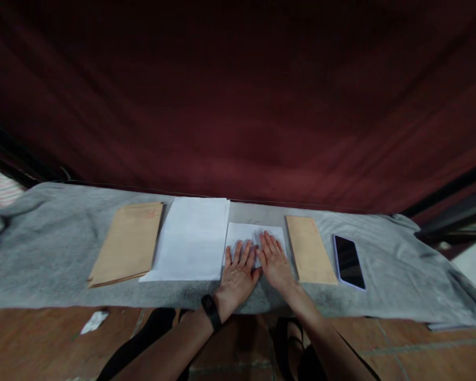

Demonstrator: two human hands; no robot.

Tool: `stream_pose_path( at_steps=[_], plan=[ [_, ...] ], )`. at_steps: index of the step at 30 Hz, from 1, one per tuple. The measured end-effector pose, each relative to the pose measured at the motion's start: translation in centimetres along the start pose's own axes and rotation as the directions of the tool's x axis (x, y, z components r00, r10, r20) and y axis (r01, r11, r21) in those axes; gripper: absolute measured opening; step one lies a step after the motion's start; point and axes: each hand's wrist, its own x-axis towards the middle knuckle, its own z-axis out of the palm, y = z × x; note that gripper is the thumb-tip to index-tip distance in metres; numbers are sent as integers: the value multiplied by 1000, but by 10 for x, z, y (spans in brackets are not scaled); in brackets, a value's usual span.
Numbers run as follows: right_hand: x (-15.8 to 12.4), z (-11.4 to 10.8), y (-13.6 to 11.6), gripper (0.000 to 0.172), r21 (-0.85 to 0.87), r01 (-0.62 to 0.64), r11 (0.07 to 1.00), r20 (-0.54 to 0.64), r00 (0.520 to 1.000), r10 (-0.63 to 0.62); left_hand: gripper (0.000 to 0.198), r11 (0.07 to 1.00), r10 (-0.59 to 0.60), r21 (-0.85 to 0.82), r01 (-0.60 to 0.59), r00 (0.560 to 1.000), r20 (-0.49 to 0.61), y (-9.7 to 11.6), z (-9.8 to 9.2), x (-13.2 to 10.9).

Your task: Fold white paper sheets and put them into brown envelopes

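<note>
A folded white sheet of paper [244, 231] lies flat on the grey cloth, partly covered by both hands. My left hand [240, 272], with a black band on its wrist, presses on the paper's left part with fingers spread. Flat on its right part rests my right hand [275, 262], fingers stretched out, the thumbs close together. Left of the hands is a stack of white paper sheets [194, 238]. Just to the right lies a brown envelope [311, 251], apart from my right hand.
A stack of brown envelopes [129, 241] lies at the left. Farther right is a phone [349, 262] with a dark screen. The grey cloth [63, 238] covers the long surface, backed by a dark red curtain [238, 106]. A crumpled white scrap [94, 321] is on the tiled floor.
</note>
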Motion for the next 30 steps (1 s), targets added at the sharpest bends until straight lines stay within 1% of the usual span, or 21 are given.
stream_pose_path(
  at_steps=[2,3,5,8,15,18,20,21,22,23,25,27,28,30],
  plan=[
    [0,-3,-5,53,37,78,996,67,994,-80,60,1000,22,-1,-22,1000,12,0,1,0],
    [0,-4,-6,53,44,93,995,89,991,-96,60,1000,28,-1,-28,999,15,0,2,0],
    [1,-5,-5,53,34,80,996,113,990,-84,60,1000,31,-5,-31,999,14,-1,3,-1],
    [4,-4,1,53,-14,26,1000,112,993,-25,58,999,31,-17,-31,999,7,-2,3,-1],
    [6,4,10,53,-87,-102,991,14,994,104,59,999,30,-19,-31,999,-20,-5,2,-2],
    [8,7,10,54,-96,-203,975,-44,979,199,61,999,28,-15,-28,999,-27,-5,1,-2],
    [11,7,8,54,-71,-254,965,-78,965,248,61,1000,17,-6,-18,1000,-25,-4,0,-2],
    [13,7,5,54,-45,-250,967,-79,966,246,61,1000,13,0,-13,1000,-22,-3,-1,-2],
    [15,6,3,54,-10,-219,976,-66,974,218,60,1000,12,6,-12,1000,-18,-3,-1,-1],
    [18,4,0,53,33,-162,986,-38,986,164,60,1000,16,12,-16,1000,-11,-2,-1,-1],
    [23,1,-6,51,129,-19,991,37,999,15,60,999,36,19,-36,999,7,-3,-1,-2],
    [26,-1,-10,50,191,74,979,96,991,-94,62,998,61,21,-61,998,17,-5,1,-3],
    [27,-2,-10,49,198,84,977,112,988,-108,63,997,73,20,-73,997,17,-6,2,-4],
    [28,-2,-9,49,171,57,984,118,990,-77,63,996,93,13,-93,996,6,-8,3,-6]
  ],
)
